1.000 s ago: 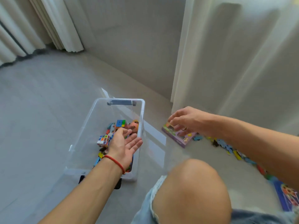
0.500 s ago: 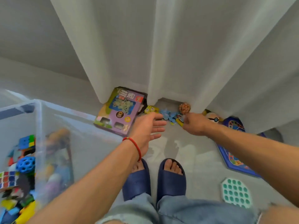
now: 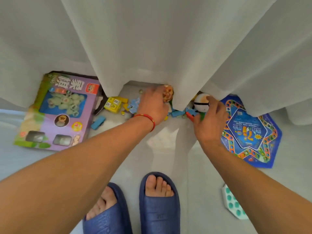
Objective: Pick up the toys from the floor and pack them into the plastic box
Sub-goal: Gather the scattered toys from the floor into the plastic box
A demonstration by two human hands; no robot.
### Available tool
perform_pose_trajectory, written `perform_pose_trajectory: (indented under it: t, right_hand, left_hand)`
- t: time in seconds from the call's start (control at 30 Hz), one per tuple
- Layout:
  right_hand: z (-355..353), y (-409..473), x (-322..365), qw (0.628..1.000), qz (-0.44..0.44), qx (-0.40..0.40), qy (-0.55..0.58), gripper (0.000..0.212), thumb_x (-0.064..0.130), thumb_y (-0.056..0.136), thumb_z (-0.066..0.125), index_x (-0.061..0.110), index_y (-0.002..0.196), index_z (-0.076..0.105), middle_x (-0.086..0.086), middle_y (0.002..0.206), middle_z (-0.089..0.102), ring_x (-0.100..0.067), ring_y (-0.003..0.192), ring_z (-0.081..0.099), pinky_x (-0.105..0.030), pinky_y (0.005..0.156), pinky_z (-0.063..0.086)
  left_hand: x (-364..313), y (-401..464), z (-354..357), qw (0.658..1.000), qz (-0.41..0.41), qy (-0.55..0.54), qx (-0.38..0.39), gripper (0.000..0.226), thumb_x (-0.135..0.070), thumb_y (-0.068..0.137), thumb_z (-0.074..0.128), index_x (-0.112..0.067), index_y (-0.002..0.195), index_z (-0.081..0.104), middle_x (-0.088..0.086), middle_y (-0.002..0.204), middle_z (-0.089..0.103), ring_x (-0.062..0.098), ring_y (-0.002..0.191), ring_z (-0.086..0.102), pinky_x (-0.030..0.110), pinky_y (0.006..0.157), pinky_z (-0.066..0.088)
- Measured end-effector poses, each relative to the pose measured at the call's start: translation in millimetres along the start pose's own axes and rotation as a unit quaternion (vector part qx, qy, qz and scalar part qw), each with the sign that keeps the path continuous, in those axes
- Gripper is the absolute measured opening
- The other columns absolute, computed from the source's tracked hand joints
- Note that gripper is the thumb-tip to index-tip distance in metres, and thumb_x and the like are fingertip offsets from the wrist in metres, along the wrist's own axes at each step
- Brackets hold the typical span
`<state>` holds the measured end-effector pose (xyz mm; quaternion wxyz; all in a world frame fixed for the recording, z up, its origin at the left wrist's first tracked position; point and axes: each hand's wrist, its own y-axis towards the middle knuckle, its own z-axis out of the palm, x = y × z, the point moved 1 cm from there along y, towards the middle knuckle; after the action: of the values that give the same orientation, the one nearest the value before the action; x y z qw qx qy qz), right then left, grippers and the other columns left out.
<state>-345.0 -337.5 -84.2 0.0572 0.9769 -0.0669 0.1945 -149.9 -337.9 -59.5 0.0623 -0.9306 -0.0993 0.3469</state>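
Both hands have dropped to the curtain (image 3: 168,48) hem: left hand (image 3: 152,105) cupping the orange ball (image 3: 168,94), right hand (image 3: 210,119) closing on the white ball (image 3: 200,102). Either could roll beneath the curtain if nudged.

Bright, soft daylight through the white curtain (image 3: 168,39). Weak shadows under both forearms, pale glare on the floor (image 3: 162,137). Slight motion blur at the hands, wide-angle bending near the edges.
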Motion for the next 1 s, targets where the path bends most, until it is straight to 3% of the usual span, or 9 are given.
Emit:
perform_pose_trajectory:
  t: [0.1,0.2,0.33,0.43,0.63,0.7,0.8,0.9,1.0]
  right_hand:
    - [9,15,-5,0.996,-0.021,-0.015,-0.080,0.070,0.035,0.086,0.069,0.028,0.148,0.036,-0.011,0.143,0.043,-0.036,0.125,0.042,-0.051,0.096,0.038]
    - [15,21,-7,0.994,-0.017,-0.019,-0.108,0.070,0.042,0.084,0.072,0.028,0.145,0.041,-0.014,0.129,0.045,-0.036,0.119,0.043,-0.051,0.095,0.037]
    - [18,15,-14,0.996,-0.048,-0.022,-0.075,0.065,0.023,0.073,0.084,0.025,0.129,0.050,-0.011,0.131,0.047,-0.035,0.119,0.045,-0.045,0.094,0.039]
    - [16,14,-20,0.996,-0.062,-0.021,-0.060,0.059,0.018,0.072,0.082,0.025,0.121,0.050,-0.005,0.128,0.055,-0.031,0.120,0.046,-0.045,0.092,0.037]
    - [-7,-12,-16,0.993,-0.042,-0.052,0.095,0.079,0.034,0.075,0.083,0.026,0.141,0.041,-0.009,0.134,0.043,-0.024,0.124,0.042,-0.036,0.102,0.042]
    - [-17,-37,-13,0.987,-0.036,-0.058,0.148,0.078,0.037,0.075,0.084,0.023,0.140,0.044,-0.010,0.128,0.039,-0.022,0.118,0.043,-0.027,0.099,0.043]
    - [-34,-78,-2,0.980,-0.078,-0.028,0.180,0.073,0.031,0.071,0.088,0.017,0.131,0.049,-0.002,0.120,0.030,-0.017,0.110,0.043,-0.026,0.097,0.047]
    - [-55,-109,21,0.962,-0.160,0.072,0.208,0.070,0.027,0.070,0.088,0.017,0.125,0.046,0.000,0.122,0.036,-0.008,0.110,0.042,-0.023,0.095,0.047]
    - [-95,-125,71,0.929,-0.207,0.227,0.208,0.068,0.034,0.073,0.085,0.029,0.124,0.042,0.008,0.120,0.048,-0.012,0.100,0.054,-0.026,0.083,0.050]
  left_hand:
    - [11,15,16,0.980,0.127,0.155,0.013,0.063,-0.005,0.076,0.064,-0.013,0.137,0.049,0.013,0.149,0.038,0.038,0.129,0.040,0.048,0.095,0.045]
    - [18,19,22,0.961,0.177,0.212,0.011,0.065,-0.004,0.077,0.063,-0.016,0.138,0.046,0.011,0.151,0.034,0.037,0.130,0.038,0.049,0.084,0.048]
    - [14,25,18,0.953,0.201,0.225,-0.001,0.049,-0.004,0.083,0.057,-0.012,0.131,0.049,0.014,0.142,0.038,0.038,0.116,0.042,0.049,0.072,0.050]
    - [11,34,15,0.944,0.202,0.261,0.010,0.061,-0.002,0.079,0.068,-0.016,0.135,0.046,0.010,0.145,0.038,0.037,0.112,0.043,0.042,0.062,0.045]
    - [4,35,12,0.943,0.184,0.278,-0.005,0.065,0.003,0.070,0.071,-0.014,0.126,0.044,0.013,0.120,0.048,0.035,0.108,0.044,0.039,0.056,0.037]
    - [4,23,0,0.956,0.148,0.248,-0.048,0.060,-0.003,0.072,0.069,-0.014,0.126,0.046,0.012,0.118,0.050,0.036,0.107,0.044,0.043,0.060,0.043]
    - [10,-17,-29,0.980,0.060,0.165,-0.090,0.060,-0.023,0.075,0.072,-0.016,0.130,0.050,0.012,0.119,0.053,0.035,0.108,0.048,0.042,0.086,0.046]
    - [21,-86,-68,0.991,-0.095,-0.054,-0.081,0.059,-0.031,0.070,0.079,-0.019,0.126,0.061,0.011,0.118,0.058,0.025,0.101,0.059,0.030,0.092,0.049]
    - [30,-173,-120,0.881,-0.270,-0.379,-0.092,0.052,-0.023,0.067,0.081,-0.013,0.116,0.067,0.014,0.115,0.066,0.024,0.097,0.068,0.040,0.084,0.060]
